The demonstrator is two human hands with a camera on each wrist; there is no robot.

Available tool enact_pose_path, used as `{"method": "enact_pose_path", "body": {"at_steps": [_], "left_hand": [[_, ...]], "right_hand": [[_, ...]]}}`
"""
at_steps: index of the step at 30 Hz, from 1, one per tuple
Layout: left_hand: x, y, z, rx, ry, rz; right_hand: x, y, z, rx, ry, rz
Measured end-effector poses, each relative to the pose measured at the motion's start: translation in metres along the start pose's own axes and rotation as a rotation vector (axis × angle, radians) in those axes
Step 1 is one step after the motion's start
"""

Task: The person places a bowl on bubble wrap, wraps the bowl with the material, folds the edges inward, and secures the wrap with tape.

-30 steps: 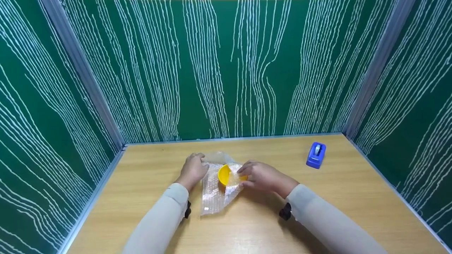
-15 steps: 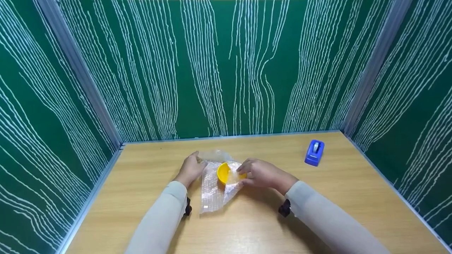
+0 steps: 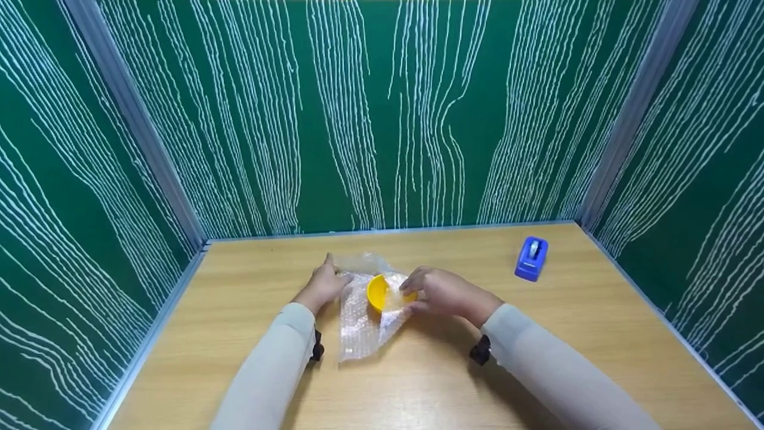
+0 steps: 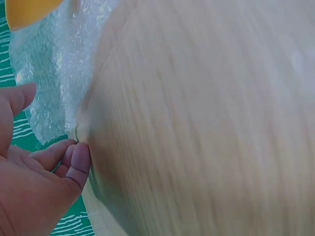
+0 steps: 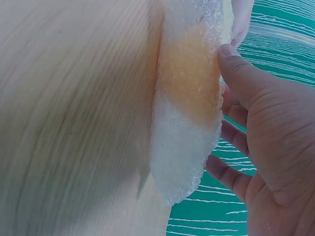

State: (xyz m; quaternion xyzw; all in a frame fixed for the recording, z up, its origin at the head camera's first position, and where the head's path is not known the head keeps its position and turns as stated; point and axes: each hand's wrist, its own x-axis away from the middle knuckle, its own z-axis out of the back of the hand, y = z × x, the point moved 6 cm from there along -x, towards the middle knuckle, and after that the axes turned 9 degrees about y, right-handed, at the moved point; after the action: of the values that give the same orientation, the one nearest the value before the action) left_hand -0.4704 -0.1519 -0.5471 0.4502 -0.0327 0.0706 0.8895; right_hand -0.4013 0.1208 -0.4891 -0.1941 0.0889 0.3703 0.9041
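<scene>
Green panels (image 3: 334, 137) streaked with wavy white lines wall in a wood-grained table (image 3: 239, 298), metal posts (image 3: 142, 128) standing at the corners. Well apart to the right sits a blue tape dispenser (image 3: 529, 266), a pale mark on its front too small to read. Pale sleeves (image 3: 268, 364) reach in, with dark wrist devices (image 3: 316, 346) under the cuffs. Mid-table, a smooth yellow bowl (image 3: 375, 292) lies on clear, crinkled bubble wrap (image 3: 359, 334), one flap folded over its right part, where the colour shows through milky. The right hand (image 3: 447, 291) pinches that flap, thumb against fingers. The left hand (image 3: 322, 285), thumb held wide of loosely bent fingers, is at the wrap's left edge; I cannot tell whether it presses it.
</scene>
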Motion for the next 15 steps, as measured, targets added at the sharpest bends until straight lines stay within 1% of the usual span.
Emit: {"method": "enact_pose_path", "body": {"at_steps": [3,6,8,12,15], "left_hand": [[0.0006,0.0005,0.0002,-0.002,-0.01,-0.023],[-0.0004,0.0024,0.0003,-0.001,0.003,-0.06],[-0.0022,0.0027,0.0007,0.012,0.027,-0.058],[-0.0065,0.0018,0.0033,0.051,0.083,-0.02],[-0.0064,0.0028,0.0054,0.091,0.105,-0.006]], "right_hand": [[-0.0001,-0.0009,-0.0002,0.0,0.012,0.02],[0.0001,-0.0018,0.0002,-0.004,0.024,0.028],[0.0005,-0.0017,0.0007,-0.002,0.027,0.024],[0.0008,-0.0012,0.0014,-0.004,0.023,0.007],[0.0007,-0.0005,0.0017,-0.004,0.018,-0.001]]}}
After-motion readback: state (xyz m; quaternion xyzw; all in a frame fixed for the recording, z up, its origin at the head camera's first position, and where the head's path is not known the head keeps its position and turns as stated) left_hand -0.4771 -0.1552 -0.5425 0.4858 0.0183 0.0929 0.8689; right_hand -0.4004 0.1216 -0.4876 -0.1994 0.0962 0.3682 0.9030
